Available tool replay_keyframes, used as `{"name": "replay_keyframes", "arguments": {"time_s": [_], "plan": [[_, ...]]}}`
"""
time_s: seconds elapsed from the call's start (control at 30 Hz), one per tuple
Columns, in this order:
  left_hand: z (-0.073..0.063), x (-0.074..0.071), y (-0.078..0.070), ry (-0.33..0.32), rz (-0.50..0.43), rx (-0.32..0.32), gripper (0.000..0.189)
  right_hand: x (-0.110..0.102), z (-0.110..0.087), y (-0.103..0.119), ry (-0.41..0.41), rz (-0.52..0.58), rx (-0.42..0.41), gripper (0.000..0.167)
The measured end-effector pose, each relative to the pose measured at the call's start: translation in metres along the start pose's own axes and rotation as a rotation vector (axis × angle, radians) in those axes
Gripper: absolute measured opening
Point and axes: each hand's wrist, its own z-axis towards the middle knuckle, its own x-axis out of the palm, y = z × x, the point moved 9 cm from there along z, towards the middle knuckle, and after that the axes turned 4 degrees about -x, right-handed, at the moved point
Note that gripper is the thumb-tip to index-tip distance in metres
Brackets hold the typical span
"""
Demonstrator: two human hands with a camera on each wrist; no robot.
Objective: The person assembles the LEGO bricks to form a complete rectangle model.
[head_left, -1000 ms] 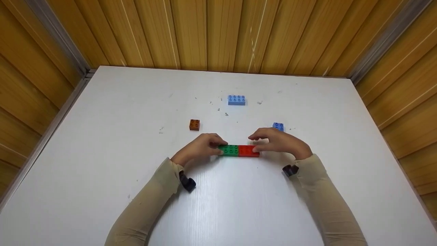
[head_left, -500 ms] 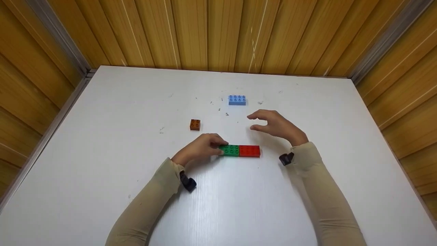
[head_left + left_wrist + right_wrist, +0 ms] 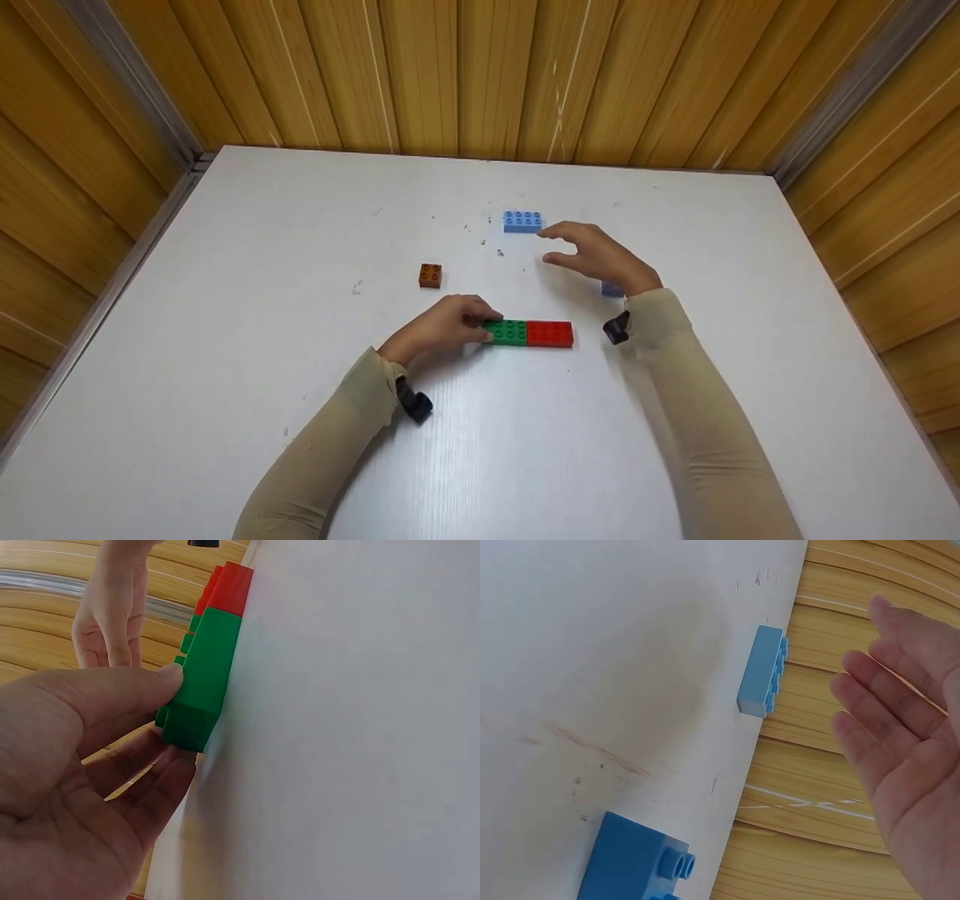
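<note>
My left hand (image 3: 446,326) pinches the left end of a green toy brick (image 3: 508,332) between thumb and fingers. A red toy brick (image 3: 550,334) lies end to end against it, both flat on the table. In the left wrist view the thumb presses the green brick's (image 3: 202,667) near side. Above the table, my right hand (image 3: 600,255) is held with fingers apart and nothing in them. Its fingertips are close to a light blue brick (image 3: 522,221) farther back. Under the right wrist sits a smaller blue brick (image 3: 611,289), partly hidden.
A small orange-brown brick (image 3: 430,275) stands on the white table (image 3: 225,300), behind and left of the left hand. Wood-patterned panels (image 3: 487,75) border the table at the back and sides.
My right hand has left the red brick and moved away from me toward the light blue brick. My left hand has stayed on the green brick.
</note>
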Motion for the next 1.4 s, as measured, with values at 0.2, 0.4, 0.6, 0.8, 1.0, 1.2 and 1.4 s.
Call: {"name": "replay_keyframes", "arguments": {"time_s": [0.2,0.4,0.6,0.8,1.0,1.2,1.4], "plan": [[-0.001,-0.002,-0.001,-0.002,-0.008,0.015,0.034,-0.004,0.012,-0.004,-0.011,0.014,0.027,0.051],[-0.001,0.0,-0.002,0.003,-0.003,0.011,0.034,-0.003,0.024,-0.013,0.013,0.03,0.086,0.053],[-0.002,0.0,0.0,0.003,0.002,-0.004,0.034,-0.003,0.036,-0.017,0.008,0.047,0.117,0.053],[-0.001,0.001,0.0,0.004,0.007,-0.009,0.035,-0.002,0.047,-0.018,0.014,0.005,0.115,0.054],[-0.003,-0.001,0.0,-0.007,0.009,0.009,0.034,0.004,0.056,-0.018,0.05,-0.018,0.122,0.057],[-0.003,-0.001,-0.002,-0.01,0.008,0.024,0.033,0.011,0.059,-0.025,0.092,0.0,0.207,0.063],[-0.002,0.0,-0.002,-0.003,0.004,0.012,0.034,0.016,0.062,-0.028,0.125,-0.032,0.24,0.066]]}}
